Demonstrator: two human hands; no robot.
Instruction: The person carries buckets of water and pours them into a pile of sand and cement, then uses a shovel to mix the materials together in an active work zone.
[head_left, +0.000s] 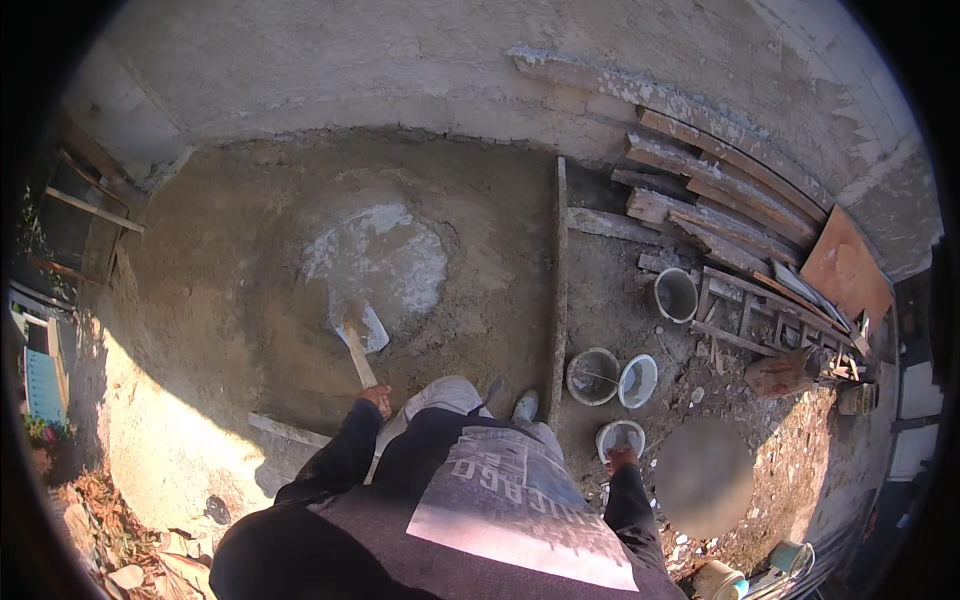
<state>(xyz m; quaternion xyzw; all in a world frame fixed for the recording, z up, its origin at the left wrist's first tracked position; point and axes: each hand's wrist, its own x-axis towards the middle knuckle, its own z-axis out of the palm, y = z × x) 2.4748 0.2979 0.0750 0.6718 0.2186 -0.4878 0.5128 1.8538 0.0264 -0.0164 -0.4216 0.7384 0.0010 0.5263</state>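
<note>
My left hand [378,400] is closed round the wooden handle of a hoe [359,355]. Its flat metal blade [376,330] rests at the near edge of a wet grey mortar patch [395,260], which is paler in the middle. On my right, my right hand [622,458] grips the near rim of a small bucket [617,434] with a pale rim. The fingers on the bucket are only partly visible. Just beyond it stand a dark bucket [592,377] and a white-rimmed bucket [638,382]. Another bucket [676,295] sits farther off.
A narrow upright board [560,290] borders the mortar on the right. Long planks [720,175] and a wooden ladder-like frame [745,312] lie along the wall [350,70]. A cut stump [782,374] stands at right. Rubble covers the near right ground; more buckets [718,580] stand there.
</note>
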